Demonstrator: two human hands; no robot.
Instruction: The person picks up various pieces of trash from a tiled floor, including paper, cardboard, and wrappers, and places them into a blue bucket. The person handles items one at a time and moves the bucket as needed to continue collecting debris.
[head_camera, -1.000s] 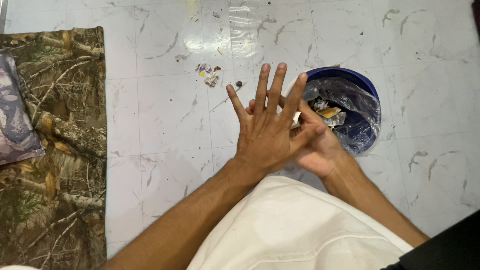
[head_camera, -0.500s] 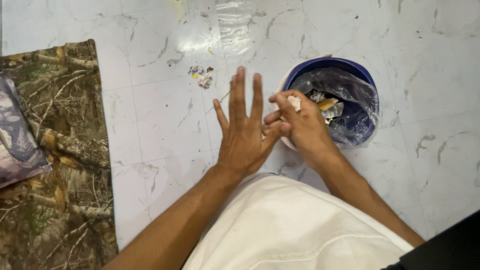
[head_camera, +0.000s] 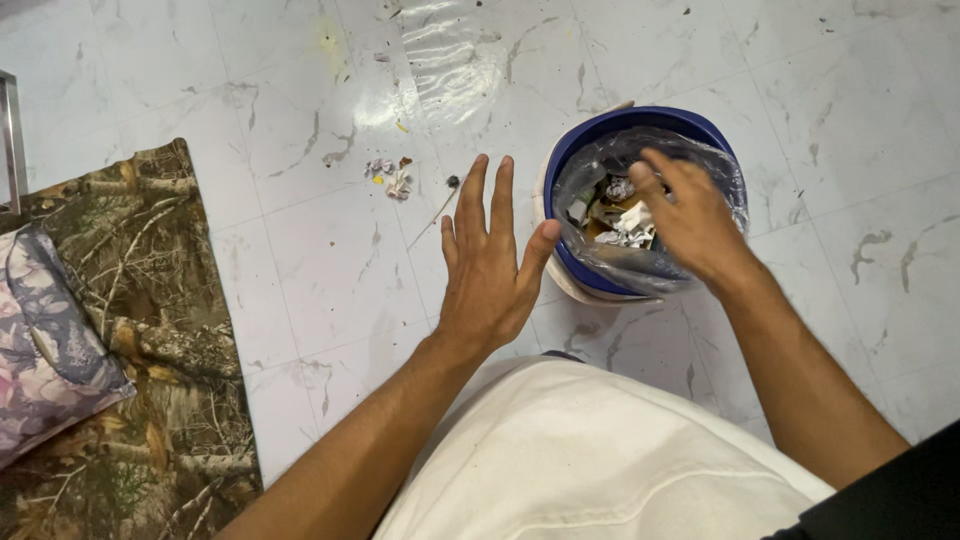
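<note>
A blue bin (head_camera: 572, 147) lined with a clear plastic bag stands on the white marble-pattern floor. Crumpled paper scraps (head_camera: 612, 215) lie inside it. My right hand (head_camera: 690, 215) hovers over the bin's opening, fingers spread and empty. My left hand (head_camera: 490, 265) is held flat just left of the bin, fingers apart, thumb close to the rim, holding nothing. A white cloth (head_camera: 590, 460) covers my lap below both arms.
A small pile of paper bits (head_camera: 390, 178) and a thin stick (head_camera: 432, 208) lie on the tiles left of the bin. A camouflage-print mat (head_camera: 150, 330) with a floral cushion (head_camera: 45, 350) covers the floor at the left.
My hands have come apart. The right hand moved from the left palm to over the bin, and the paper bit it pinched is no longer in its fingers.
</note>
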